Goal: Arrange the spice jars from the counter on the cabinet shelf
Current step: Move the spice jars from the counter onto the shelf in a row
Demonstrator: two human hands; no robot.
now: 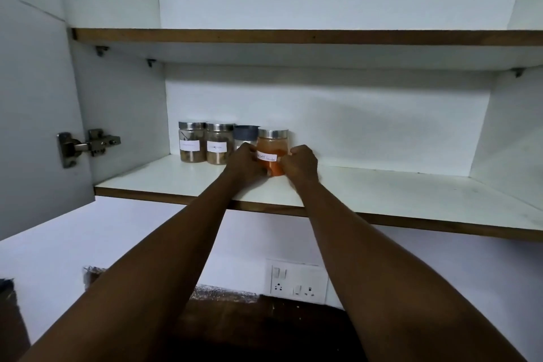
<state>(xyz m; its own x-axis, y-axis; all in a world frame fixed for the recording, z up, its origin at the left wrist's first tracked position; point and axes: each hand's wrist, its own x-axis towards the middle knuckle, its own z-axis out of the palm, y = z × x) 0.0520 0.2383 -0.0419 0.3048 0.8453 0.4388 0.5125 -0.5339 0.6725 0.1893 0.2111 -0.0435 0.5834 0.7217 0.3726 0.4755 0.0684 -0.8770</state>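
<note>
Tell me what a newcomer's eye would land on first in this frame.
The orange spice jar draws the eye first, standing on the lower cabinet shelf with the left hand and right hand clasped on either side of it. Left of it stand two steel-lidded jars of brown spice and a grey-lidded jar, in a row near the back wall.

Two bare forearms, no sleeves showing, no watch or bands; the left hand (245, 163) and right hand (301, 164) are ungloved.
</note>
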